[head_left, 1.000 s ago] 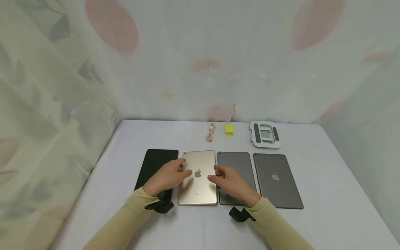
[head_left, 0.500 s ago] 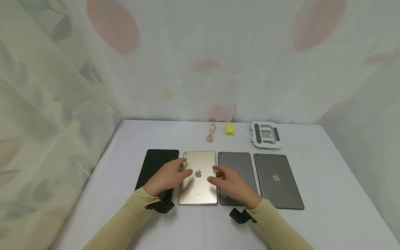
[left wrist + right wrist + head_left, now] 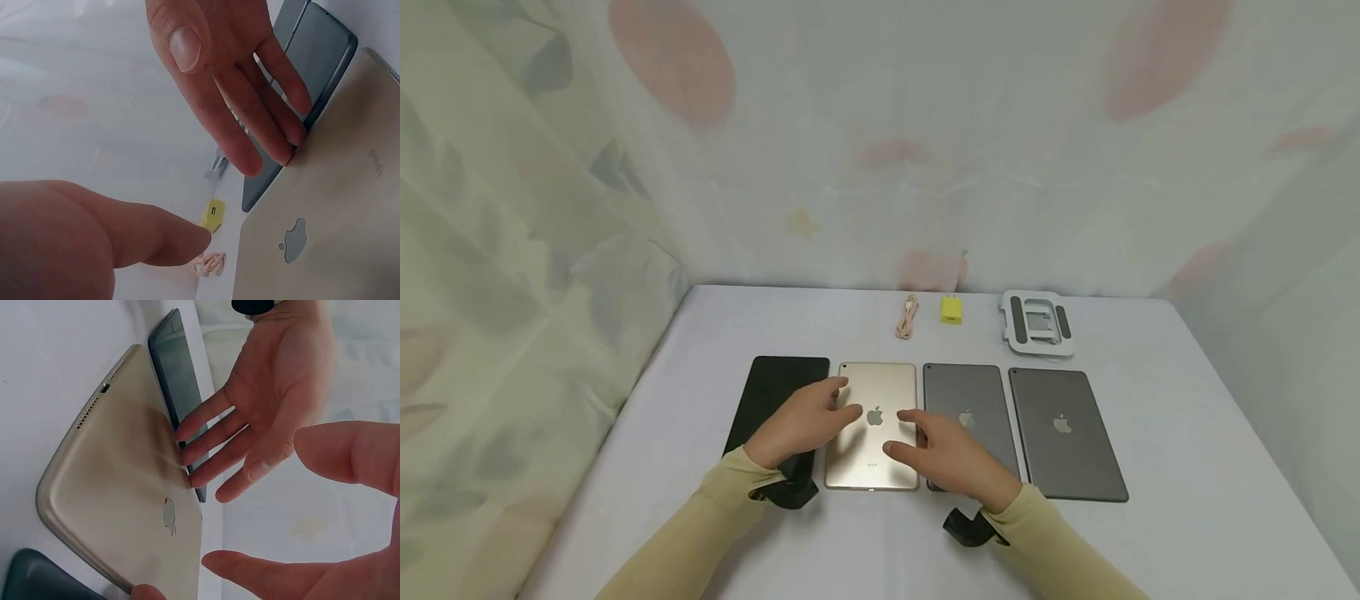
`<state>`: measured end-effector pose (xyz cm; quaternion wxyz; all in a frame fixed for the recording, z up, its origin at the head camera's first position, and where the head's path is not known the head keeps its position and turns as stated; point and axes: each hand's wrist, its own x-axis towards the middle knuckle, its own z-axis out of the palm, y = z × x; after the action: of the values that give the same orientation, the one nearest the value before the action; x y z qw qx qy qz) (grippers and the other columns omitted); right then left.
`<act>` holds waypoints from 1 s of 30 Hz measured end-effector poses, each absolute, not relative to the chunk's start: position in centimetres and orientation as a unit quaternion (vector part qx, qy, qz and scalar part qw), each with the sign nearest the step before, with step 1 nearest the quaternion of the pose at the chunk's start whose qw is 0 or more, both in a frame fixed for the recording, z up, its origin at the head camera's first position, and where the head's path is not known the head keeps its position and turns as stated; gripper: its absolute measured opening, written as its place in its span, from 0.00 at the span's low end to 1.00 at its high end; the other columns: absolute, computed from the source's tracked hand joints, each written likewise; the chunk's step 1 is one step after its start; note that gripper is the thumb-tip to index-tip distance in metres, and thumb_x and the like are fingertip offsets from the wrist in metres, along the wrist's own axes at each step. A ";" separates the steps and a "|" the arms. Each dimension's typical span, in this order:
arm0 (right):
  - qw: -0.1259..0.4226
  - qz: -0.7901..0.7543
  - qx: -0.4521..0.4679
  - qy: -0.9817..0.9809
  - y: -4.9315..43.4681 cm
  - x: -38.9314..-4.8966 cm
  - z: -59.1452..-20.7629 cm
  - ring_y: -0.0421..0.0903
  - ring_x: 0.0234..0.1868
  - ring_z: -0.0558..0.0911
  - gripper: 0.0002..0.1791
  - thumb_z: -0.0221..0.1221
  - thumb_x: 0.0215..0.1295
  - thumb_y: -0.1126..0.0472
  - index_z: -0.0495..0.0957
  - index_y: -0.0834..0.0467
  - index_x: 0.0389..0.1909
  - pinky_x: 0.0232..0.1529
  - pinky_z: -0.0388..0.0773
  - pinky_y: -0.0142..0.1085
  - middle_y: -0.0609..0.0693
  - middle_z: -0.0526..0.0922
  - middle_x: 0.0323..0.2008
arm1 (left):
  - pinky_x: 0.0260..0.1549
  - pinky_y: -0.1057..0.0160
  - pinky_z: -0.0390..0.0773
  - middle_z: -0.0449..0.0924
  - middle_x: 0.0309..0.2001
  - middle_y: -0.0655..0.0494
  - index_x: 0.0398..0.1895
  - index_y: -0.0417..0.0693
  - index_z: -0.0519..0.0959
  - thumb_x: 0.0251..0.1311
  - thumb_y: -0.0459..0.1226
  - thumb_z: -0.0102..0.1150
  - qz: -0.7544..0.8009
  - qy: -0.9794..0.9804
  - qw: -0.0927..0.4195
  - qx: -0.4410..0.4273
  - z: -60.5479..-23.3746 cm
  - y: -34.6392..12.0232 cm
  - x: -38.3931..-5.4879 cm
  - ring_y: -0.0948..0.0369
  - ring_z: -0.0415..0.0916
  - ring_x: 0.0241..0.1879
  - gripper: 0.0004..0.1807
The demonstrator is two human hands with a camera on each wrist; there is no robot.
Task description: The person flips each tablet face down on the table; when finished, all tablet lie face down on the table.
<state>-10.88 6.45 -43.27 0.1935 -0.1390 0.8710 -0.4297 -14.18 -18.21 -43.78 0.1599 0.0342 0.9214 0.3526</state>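
Note:
A gold tablet [image 3: 877, 385] lies back up, its apple logo showing, with one hand at each long side. My left hand [image 3: 805, 421] reaches over the black tablet [image 3: 778, 379], fingertips right at the gold tablet's left edge and thumb raised over its back. From the other side my right hand [image 3: 951, 454] spans the near part of a grey tablet [image 3: 966, 385], thumb and index finger spread above the gold tablet's right edge. In the right wrist view, one right fingertip [image 3: 148, 592] shows at that edge. Both hands have loosely extended fingers and grip nothing.
Another grey tablet [image 3: 1067, 450] lies at the right end of the row. Behind the row are a coiled pink cable [image 3: 907, 318], a yellow charger plug [image 3: 951, 311] and a white folding stand [image 3: 1036, 323]. A patterned cloth [image 3: 925, 167] hangs behind the table.
My right hand has shifted left and nearer to me, its thumb and index finger spreading wider. The gold tablet sits very slightly further left. The left hand has barely moved.

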 end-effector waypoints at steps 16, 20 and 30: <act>0.209 -0.491 -0.136 0.835 2.2 -12.0 -42.9 0.62 0.73 0.78 0.39 0.63 0.74 0.40 0.68 0.51 0.81 0.69 0.78 0.60 0.57 0.73 0.78 | 0.65 0.37 0.80 0.72 0.74 0.32 0.81 0.35 0.64 0.77 0.48 0.58 0.305 0.949 0.077 0.013 -43.7 -23.9 -11.8 0.37 0.77 0.70 0.38; 0.227 -0.502 -0.134 0.824 -0.7 -12.1 -43.2 0.58 0.73 0.79 0.43 0.63 0.74 0.39 0.63 0.51 0.83 0.69 0.78 0.58 0.59 0.72 0.78 | 0.69 0.32 0.75 0.68 0.74 0.23 0.80 0.28 0.62 0.77 0.46 0.56 0.265 0.962 0.065 -0.016 -44.1 -26.6 -11.1 0.30 0.71 0.72 0.39; 0.250 -0.490 -0.138 0.824 -4.8 -11.0 -43.9 0.57 0.73 0.79 0.48 0.64 0.72 0.40 0.59 0.55 0.85 0.68 0.79 0.56 0.60 0.76 0.75 | 0.49 0.36 0.81 0.75 0.52 0.22 0.62 0.19 0.76 0.74 0.45 0.58 0.211 0.974 0.070 -0.047 -45.0 -29.4 -10.7 0.32 0.77 0.49 0.32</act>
<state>-11.00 -4.77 -43.87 0.2498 -0.1381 0.8239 -0.4897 -10.66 -29.38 -44.98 0.0705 -0.0474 0.9739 0.2107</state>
